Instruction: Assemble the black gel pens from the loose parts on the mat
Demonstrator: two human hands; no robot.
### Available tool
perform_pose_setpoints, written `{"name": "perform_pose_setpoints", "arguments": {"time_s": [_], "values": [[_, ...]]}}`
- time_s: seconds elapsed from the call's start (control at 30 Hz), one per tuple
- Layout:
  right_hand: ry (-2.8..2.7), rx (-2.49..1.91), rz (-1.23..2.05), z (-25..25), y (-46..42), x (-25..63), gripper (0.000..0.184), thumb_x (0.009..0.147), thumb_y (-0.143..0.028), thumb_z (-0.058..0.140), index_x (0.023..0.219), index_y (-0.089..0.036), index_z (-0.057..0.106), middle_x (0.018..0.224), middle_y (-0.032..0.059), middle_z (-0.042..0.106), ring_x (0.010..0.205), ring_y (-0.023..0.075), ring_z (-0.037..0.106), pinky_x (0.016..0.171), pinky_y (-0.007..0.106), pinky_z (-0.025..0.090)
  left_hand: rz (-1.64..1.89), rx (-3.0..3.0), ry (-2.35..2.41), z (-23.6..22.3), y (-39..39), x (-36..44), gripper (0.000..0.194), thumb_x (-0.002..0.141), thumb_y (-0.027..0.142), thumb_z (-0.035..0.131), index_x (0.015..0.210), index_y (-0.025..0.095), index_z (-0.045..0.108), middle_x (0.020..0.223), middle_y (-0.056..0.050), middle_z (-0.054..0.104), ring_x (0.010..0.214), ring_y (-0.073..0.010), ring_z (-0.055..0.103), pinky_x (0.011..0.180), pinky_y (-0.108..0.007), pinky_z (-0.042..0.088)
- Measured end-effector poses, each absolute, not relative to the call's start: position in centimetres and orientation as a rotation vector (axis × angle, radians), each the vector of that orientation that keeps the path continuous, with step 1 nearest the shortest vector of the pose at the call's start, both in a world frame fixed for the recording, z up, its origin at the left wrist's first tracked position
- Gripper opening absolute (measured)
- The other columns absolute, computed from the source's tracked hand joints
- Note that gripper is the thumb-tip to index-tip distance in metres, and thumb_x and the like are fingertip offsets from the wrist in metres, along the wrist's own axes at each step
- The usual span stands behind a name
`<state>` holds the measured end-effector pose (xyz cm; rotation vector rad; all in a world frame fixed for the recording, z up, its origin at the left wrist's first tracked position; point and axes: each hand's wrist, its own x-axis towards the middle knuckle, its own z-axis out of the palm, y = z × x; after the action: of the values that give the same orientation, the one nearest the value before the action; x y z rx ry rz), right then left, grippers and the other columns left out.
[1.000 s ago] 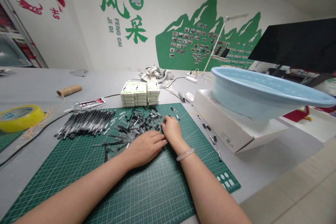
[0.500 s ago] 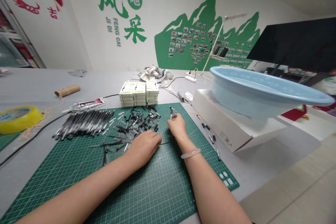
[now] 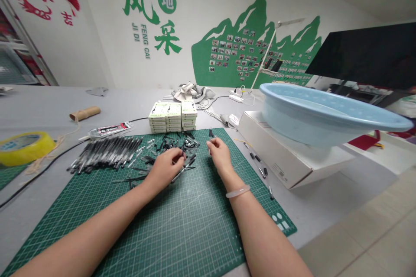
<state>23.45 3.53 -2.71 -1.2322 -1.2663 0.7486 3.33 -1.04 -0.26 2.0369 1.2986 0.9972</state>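
Note:
My left hand (image 3: 166,165) is over the near side of a heap of loose pen parts (image 3: 169,142), black and clear. Its thumb and fingers are pinched together near a small dark piece I cannot make out. To the right, my right hand (image 3: 219,154) is closed on a pen part, with a black tip (image 3: 210,132) showing beyond the fingers. Left of the heap lies a row of black-and-clear pens (image 3: 107,153), side by side. All this is on a green cutting mat (image 3: 182,225).
Stacked small white boxes (image 3: 172,117) stand behind the heap. On the right, a blue basin (image 3: 292,117) sits on a white carton (image 3: 276,151), with loose pen parts (image 3: 257,158) beside it. Yellow tape (image 3: 45,143), a bamboo piece (image 3: 85,113) and a pen packet (image 3: 108,130) lie left.
My left hand has moved away from the bare mat, left and forward onto the heap. My right hand stays nearly in place, with its pen part shifted slightly in the fingers.

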Motion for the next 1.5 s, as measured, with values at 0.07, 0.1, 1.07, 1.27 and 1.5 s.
{"name": "perform_pose_setpoints", "arguments": {"time_s": [0.07,0.1,1.07,1.27,1.5], "values": [[-1.361,-1.154,0.85,-2.4,3.0,22.6,0.012,0.076,-0.032,0.056,0.072,-0.02,0.057,0.061,-0.0027,0.059,0.057,0.0137,0.049,0.057,0.025,0.038,1.167,1.57,1.172,-0.2,0.0,2.4,0.017,0.083,0.034,0.053,0.083,0.018,0.059,0.076,-0.002,0.061,0.071,-0.0171,0.06,0.063,-0.028,0.047],[-1.421,-1.102,0.914,-2.2,2.8,22.1,0.011,0.076,-0.03,0.057,0.076,-0.019,0.059,0.064,-0.0023,0.06,0.058,0.0135,0.05,0.058,0.025,0.039,1.234,1.367,1.103,-0.2,0.5,1.9,0.019,0.082,0.036,0.057,0.085,0.017,0.059,0.077,-0.002,0.062,0.072,-0.0166,0.061,0.064,-0.028,0.049],[-1.771,-1.021,0.983,-2.6,1.0,19.0,0.019,0.079,-0.025,0.06,0.097,-0.023,0.066,0.082,-0.0012,0.069,0.074,0.0155,0.059,0.073,0.029,0.043,1.334,1.661,1.084,3.1,0.5,0.0,0.024,0.076,0.038,0.066,0.09,0.018,0.067,0.088,-0.005,0.067,0.083,-0.0198,0.061,0.075,-0.03,0.05],[-1.584,-0.858,1.147,-1.7,0.7,19.1,0.016,0.08,-0.028,0.059,0.093,-0.021,0.066,0.077,0.0004,0.066,0.075,0.0164,0.06,0.077,0.03,0.044,1.318,1.617,1.105,4.9,0.5,-0.4,0.039,0.076,0.047,0.063,0.103,0.02,0.07,0.103,-0.007,0.069,0.095,-0.0246,0.061,0.074,-0.029,0.049],[-1.182,-0.816,1.2,-1.2,1.0,19.8,0.013,0.079,-0.032,0.06,0.085,-0.02,0.062,0.08,0.0011,0.062,0.077,0.0152,0.058,0.076,0.029,0.046,0.942,2.073,1.619,4.3,3.3,-5.1,0.023,0.075,0.039,0.06,0.086,0.024,0.074,0.09,-0.004,0.073,0.087,-0.0269,0.063,0.082,-0.034,0.046]]}}
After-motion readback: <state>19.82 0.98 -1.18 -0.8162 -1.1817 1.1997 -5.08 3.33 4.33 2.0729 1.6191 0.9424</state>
